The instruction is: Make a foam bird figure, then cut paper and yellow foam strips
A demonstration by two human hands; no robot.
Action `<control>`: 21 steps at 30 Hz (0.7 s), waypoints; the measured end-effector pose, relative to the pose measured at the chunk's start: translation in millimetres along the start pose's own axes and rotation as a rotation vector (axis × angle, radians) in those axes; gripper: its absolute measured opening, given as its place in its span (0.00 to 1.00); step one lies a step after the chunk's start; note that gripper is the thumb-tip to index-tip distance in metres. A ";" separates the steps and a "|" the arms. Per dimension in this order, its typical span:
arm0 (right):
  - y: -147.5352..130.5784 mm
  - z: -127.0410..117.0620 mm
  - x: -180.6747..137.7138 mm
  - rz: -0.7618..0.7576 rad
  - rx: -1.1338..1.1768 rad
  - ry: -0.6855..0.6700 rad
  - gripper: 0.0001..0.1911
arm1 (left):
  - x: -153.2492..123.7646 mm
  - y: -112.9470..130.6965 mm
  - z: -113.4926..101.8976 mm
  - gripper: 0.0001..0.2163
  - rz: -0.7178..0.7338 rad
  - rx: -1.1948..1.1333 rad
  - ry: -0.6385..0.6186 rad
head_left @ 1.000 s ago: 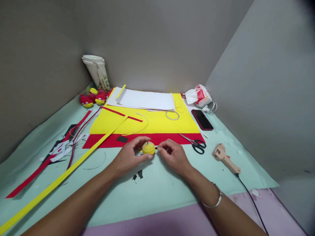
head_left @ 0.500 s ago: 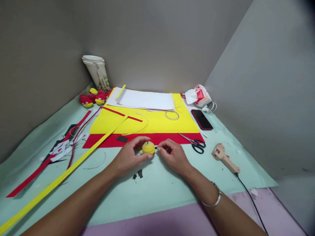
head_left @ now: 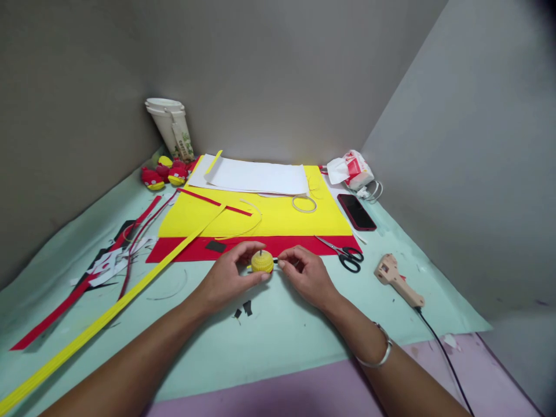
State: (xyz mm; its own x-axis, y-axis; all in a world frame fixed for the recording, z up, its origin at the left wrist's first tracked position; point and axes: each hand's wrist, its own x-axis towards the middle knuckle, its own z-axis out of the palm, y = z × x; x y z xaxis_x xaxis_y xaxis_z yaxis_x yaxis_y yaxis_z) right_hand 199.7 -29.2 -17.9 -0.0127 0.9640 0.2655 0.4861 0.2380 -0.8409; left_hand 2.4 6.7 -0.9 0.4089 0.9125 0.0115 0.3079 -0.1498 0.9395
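Between the thumb and fingers of my left hand (head_left: 230, 273) is a small round yellow ribbed piece (head_left: 262, 262), with a dark stub on top and a bit of red low on its right side. My right hand (head_left: 304, 272) is closed in a pinch just right of it, on a small black piece (head_left: 275, 261) that meets the yellow one's side. Most of that black piece is hidden by the fingertips. Little black scraps (head_left: 247, 307) lie on the mat below my hands.
Yellow sheets (head_left: 260, 223) lie over red sheets (head_left: 174, 249) behind my hands. To the right are scissors (head_left: 350, 259), a glue gun (head_left: 398, 281) and a phone (head_left: 356, 211). A long yellow strip (head_left: 108, 313) crosses the left side. Cups (head_left: 167, 124) and red-yellow figures (head_left: 152, 178) stand back left.
Almost nothing differs. Both hands keep the same grip and place, with the yellow piece unmoved between them.
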 end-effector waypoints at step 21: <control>7.1 -3.5 2.5 -0.001 -0.020 -0.146 0.11 | -4.6 -5.9 3.3 0.25 0.076 0.192 -0.008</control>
State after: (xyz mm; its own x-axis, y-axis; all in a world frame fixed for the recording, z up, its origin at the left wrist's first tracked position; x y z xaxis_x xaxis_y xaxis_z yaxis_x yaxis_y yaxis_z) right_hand 206.2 -25.5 -21.6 -0.1389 0.9712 0.1935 0.5032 0.2375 -0.8309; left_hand 1.5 2.1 -7.7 0.4441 0.8928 0.0759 0.4334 -0.2882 0.8538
